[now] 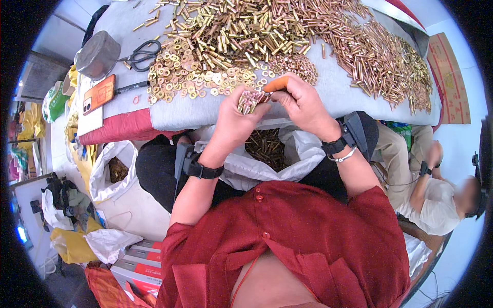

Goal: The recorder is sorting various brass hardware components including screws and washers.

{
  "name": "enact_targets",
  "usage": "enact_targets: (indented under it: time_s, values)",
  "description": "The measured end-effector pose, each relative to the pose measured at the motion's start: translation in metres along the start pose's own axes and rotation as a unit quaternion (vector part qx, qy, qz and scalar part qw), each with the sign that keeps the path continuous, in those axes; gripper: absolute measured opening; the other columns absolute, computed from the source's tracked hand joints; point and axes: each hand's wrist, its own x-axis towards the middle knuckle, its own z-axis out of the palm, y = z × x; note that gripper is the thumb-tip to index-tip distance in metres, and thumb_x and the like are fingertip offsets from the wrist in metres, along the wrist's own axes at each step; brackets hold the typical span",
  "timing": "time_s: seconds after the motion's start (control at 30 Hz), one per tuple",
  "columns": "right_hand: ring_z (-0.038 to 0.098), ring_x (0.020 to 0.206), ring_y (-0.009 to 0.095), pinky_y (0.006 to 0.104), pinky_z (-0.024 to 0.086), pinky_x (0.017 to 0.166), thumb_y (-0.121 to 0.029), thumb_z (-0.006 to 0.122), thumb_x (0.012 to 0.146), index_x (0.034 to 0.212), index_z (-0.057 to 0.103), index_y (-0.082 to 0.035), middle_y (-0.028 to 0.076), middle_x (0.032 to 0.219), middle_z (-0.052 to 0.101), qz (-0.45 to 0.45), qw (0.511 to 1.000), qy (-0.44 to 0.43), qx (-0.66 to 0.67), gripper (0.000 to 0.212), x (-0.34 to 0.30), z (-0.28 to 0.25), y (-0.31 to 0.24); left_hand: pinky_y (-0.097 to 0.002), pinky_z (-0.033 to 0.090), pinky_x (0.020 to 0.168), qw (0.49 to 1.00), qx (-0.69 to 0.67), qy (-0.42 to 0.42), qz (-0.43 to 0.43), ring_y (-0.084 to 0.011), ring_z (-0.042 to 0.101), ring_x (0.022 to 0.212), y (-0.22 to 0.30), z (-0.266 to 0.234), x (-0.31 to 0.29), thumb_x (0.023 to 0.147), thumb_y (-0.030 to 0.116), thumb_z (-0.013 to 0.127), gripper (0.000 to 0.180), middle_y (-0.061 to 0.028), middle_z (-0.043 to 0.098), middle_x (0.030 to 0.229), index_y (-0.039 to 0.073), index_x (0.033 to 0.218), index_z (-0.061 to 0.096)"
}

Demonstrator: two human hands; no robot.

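Over the table's near edge, my left hand (pixel 235 115) is closed around a bundle of short brass-coloured metal pieces (pixel 250 101), their ends facing up. My right hand (pixel 305 105) is beside it, fingertips pinched together at the bundle's right side. What those fingers hold is too small to make out. An orange finger cover (pixel 277 83) sits on one of its fingers. Just beyond my hands lie loose washers (pixel 187 72) and a patch of small nuts (pixel 294 65). Behind them spreads a big heap of brass-coloured tubes (pixel 241 36), with thin threaded-looking rods (pixel 372 54) to the right.
Black-handled scissors (pixel 141 55), a metal pot (pixel 97 54), an orange phone (pixel 99 94) and a black pen (pixel 132 87) are at the table's left. A white sack (pixel 303 161) of dark metal pieces stands between my knees. Another person (pixel 434 197) sits at the right.
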Motion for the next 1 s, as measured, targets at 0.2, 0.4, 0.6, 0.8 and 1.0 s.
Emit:
enact_targets:
  time_s: [0.2,0.4,0.6,0.8,1.0]
  values:
    - [0.059,0.082,0.028,0.0328,0.047,0.072,-0.005,0.059,0.083,0.097,0.063,-0.004,0.013,0.086,0.059,0.014,0.998,0.033,0.053,0.015,-0.0025,-0.001,-0.0005,-0.022,0.046,0.056,0.991,-0.085,-0.017,-0.104,-0.0057,0.054,0.064,0.005,0.0006,0.0035,0.078,0.001,0.069,0.019,0.0007,0.061,0.079,0.004,0.093,0.057]
    - [0.061,0.077,0.025,0.0323,0.048,0.068,-0.008,0.059,0.083,0.097,0.064,-0.004,0.013,0.085,0.061,0.0,0.999,0.032,0.028,0.014,-0.0003,-0.0003,0.0068,-0.0219,0.048,0.064,0.994,-0.089,-0.012,-0.057,-0.0058,0.057,0.073,0.0042,-0.0007,0.0066,0.076,0.002,0.072,0.022,-0.0007,0.064,0.084,0.004,0.092,0.056]
    - [0.061,0.07,0.023,0.0326,0.048,0.063,-0.012,0.059,0.085,0.097,0.064,-0.005,0.012,0.082,0.06,0.06,0.997,0.012,0.04,0.015,0.0018,0.0007,0.0044,-0.0235,0.048,0.067,0.999,-0.033,0.005,-0.017,-0.006,0.058,0.075,-0.0013,-0.0006,0.006,0.075,0.001,0.072,0.023,-0.0018,0.065,0.083,0.004,0.091,0.056]
    - [0.059,0.071,0.018,0.029,0.048,0.065,-0.013,0.059,0.087,0.099,0.064,-0.004,0.009,0.08,0.061,-0.004,0.999,-0.004,-0.053,0.015,0.007,-0.0053,0.0064,-0.0234,0.048,0.066,0.998,-0.048,0.016,-0.036,-0.0056,0.057,0.075,0.0001,0.0037,0.0051,0.074,0.0,0.072,0.023,-0.0014,0.065,0.083,0.004,0.09,0.055]
    - [0.059,0.075,0.009,0.0243,0.049,0.069,-0.009,0.059,0.089,0.1,0.063,-0.001,0.004,0.086,0.064,0.08,0.993,0.001,0.084,0.014,0.0053,-0.0036,0.0056,-0.021,0.046,0.054,0.996,-0.076,0.013,-0.034,-0.0043,0.054,0.064,-0.001,0.0054,0.0058,0.077,-0.001,0.07,0.024,0.0017,0.061,0.079,0.007,0.095,0.055]
